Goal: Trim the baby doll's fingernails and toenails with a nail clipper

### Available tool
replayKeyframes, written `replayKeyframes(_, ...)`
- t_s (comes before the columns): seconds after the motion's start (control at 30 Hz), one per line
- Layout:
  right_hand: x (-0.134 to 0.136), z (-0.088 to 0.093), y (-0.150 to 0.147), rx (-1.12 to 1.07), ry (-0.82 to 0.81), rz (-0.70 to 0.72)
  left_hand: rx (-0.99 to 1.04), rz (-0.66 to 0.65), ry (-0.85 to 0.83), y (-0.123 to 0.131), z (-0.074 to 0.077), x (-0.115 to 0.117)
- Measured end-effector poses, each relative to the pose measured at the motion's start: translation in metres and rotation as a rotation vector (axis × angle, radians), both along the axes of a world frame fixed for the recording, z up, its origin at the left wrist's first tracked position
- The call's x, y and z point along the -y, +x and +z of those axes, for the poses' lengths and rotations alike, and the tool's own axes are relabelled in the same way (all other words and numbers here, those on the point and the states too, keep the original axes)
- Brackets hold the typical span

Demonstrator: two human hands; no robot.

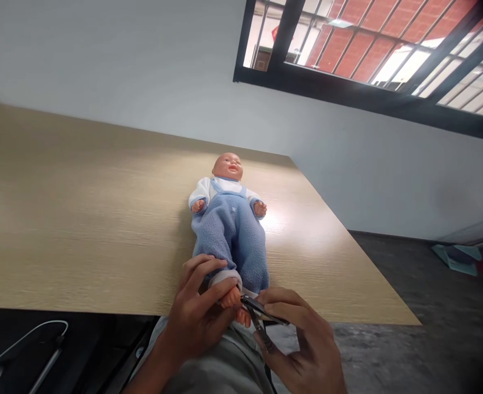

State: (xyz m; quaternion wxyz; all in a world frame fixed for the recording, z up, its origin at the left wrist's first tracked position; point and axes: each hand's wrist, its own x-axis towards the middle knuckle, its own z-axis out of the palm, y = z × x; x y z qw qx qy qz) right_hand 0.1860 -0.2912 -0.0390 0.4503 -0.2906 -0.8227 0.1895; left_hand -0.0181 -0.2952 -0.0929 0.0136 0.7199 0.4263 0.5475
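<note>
A baby doll (231, 219) in blue fleece overalls and a white top lies on its back on the wooden table (81, 219), its feet at the front edge. My left hand (198, 309) is closed around the doll's foot (231, 297) on the left, fingers over the pale cuff. In my right hand (302, 339) is a nail clipper (261, 313), its lever and body spread apart between thumb and fingers. The clipper's jaw end is at the toes of that foot. The doll's other foot (243, 317) shows partly just below.
Behind the table rises a pale wall (122, 65) with a barred window (360, 49) at upper right. A white cable (40, 325) lies on a dark surface at lower left. Coloured flat items (458, 258) rest on the grey floor at right.
</note>
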Motion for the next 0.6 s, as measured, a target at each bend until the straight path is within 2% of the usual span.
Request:
replayKeyframes(0.3,-0.007,0.005,0.008,0.127,0.101,0.077,-0.02,0.002,0.001,-0.001,-0.002,0.0)
replayKeyframes(0.47,-0.007,0.008,0.007,0.218,0.159,0.069,-0.013,0.002,0.002,-0.002,-0.002,0.0)
replayKeyframes(0.6,-0.006,0.012,0.007,0.237,0.213,0.125,-0.01,-0.001,0.003,-0.002,-0.001,0.0)
